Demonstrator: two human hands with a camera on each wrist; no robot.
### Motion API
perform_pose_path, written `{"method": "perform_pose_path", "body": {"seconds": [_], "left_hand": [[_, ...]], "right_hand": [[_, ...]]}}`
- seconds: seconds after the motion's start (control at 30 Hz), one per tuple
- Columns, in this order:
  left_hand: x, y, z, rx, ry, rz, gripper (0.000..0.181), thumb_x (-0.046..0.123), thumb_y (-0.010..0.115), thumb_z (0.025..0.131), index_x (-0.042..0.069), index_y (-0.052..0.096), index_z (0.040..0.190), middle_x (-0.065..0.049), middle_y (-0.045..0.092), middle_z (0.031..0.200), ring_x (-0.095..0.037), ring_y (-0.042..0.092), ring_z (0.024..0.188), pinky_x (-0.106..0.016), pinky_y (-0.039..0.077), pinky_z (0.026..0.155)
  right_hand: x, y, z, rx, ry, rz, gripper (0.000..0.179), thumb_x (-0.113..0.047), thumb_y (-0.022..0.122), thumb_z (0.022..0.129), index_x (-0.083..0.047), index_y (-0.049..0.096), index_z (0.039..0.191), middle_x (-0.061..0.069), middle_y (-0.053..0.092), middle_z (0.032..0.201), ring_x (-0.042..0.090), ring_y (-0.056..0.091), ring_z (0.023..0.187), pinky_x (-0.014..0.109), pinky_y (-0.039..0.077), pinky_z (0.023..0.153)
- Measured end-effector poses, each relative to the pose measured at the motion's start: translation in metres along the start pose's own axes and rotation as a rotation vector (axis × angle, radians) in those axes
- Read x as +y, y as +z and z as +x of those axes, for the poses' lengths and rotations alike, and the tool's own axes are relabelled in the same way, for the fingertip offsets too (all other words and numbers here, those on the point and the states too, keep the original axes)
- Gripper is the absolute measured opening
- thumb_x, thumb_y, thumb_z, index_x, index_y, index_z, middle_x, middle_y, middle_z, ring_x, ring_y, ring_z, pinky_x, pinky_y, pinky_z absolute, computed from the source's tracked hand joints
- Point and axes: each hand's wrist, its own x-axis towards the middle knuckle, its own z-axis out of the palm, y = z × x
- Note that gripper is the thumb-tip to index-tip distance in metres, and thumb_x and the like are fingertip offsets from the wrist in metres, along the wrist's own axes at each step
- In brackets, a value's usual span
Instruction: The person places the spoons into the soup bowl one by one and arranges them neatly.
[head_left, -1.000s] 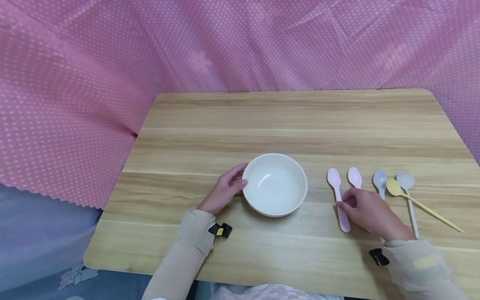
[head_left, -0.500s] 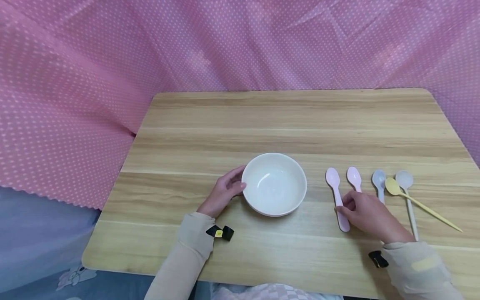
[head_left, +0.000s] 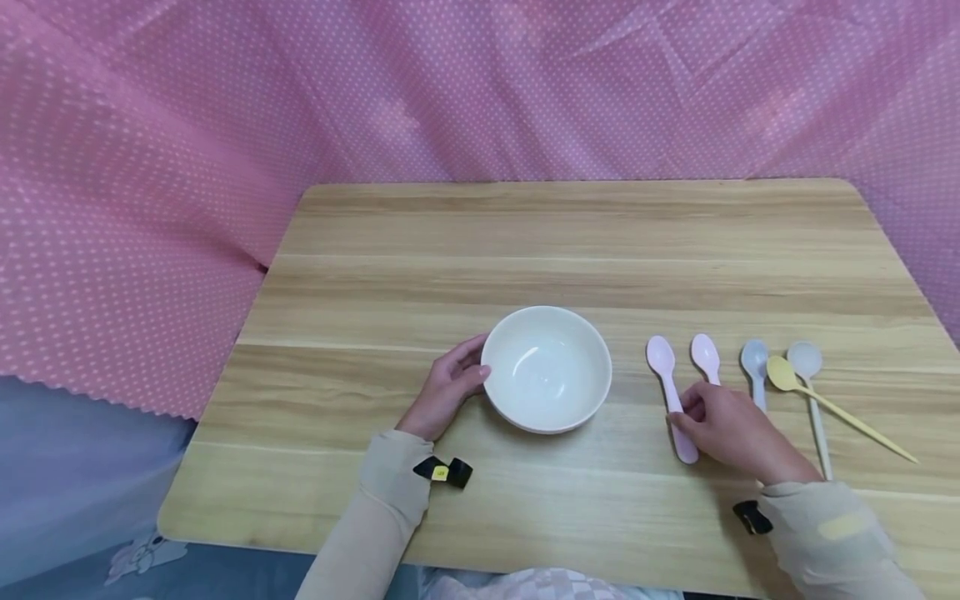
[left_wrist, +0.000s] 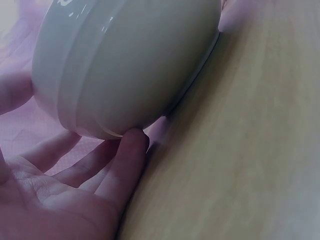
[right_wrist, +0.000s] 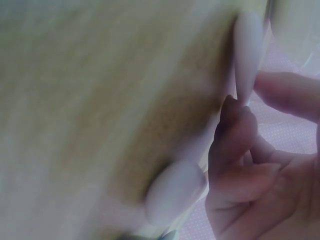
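Pink spoon [head_left: 670, 392]: flat on the table [head_left: 570, 242], just right of the bowl; I judge it not lifted yet.
Right hand [head_left: 731, 433]: I see fingers pinching its handle.
Left hand [head_left: 448, 387]: relaxed fingers against the white bowl [head_left: 547, 367].
Bowl: empty.
Left: four more spoons lying alongside.

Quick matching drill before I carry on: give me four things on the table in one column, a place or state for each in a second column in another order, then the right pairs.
Things:
1. white bowl
2. leftmost pink spoon
3. yellow spoon
4. left hand

Places or states:
A. lies slantwise across the white spoon at the right end of the row
B. stands empty near the middle of the table
C. fingers rest against the bowl's left side
D. handle pinched by the right hand

Pairs: 1-B, 2-D, 3-A, 4-C
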Motion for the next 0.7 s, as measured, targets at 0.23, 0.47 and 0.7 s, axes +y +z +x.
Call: {"method": "perform_pose_path", "body": {"seconds": [0.23,0.47,0.7], "left_hand": [[-0.0014,0.0016,-0.0003,0.005,0.008,-0.038,0.053,0.013,0.055,0.092,0.007,0.039,0.142,-0.016,0.045,0.14,-0.025,0.052,0.12,-0.03,0.051,0.092],[-0.0002,0.0014,-0.001,0.016,-0.019,-0.019,0.051,0.016,0.056,0.092,0.011,0.041,0.141,-0.01,0.046,0.14,-0.025,0.051,0.123,-0.031,0.05,0.095],[-0.0011,0.0012,-0.0017,0.017,-0.01,-0.02,0.052,0.017,0.057,0.092,0.011,0.041,0.141,-0.011,0.045,0.141,-0.026,0.05,0.123,-0.032,0.049,0.096]], "right_hand": [[-0.0002,0.0007,0.0016,-0.01,0.012,0.017,0.022,-0.022,0.065,0.085,0.0,0.062,0.091,0.003,0.065,0.076,0.013,0.056,0.066,0.027,0.046,0.054],[-0.0038,0.0022,0.0014,-0.033,0.05,0.056,0.019,-0.019,0.064,0.085,-0.002,0.061,0.091,0.003,0.063,0.076,0.014,0.056,0.065,0.028,0.046,0.055],[-0.0049,-0.001,-0.0027,0.065,-0.014,0.055,0.016,-0.017,0.063,0.084,-0.002,0.062,0.09,0.001,0.063,0.073,0.012,0.054,0.062,0.026,0.045,0.052]]}}
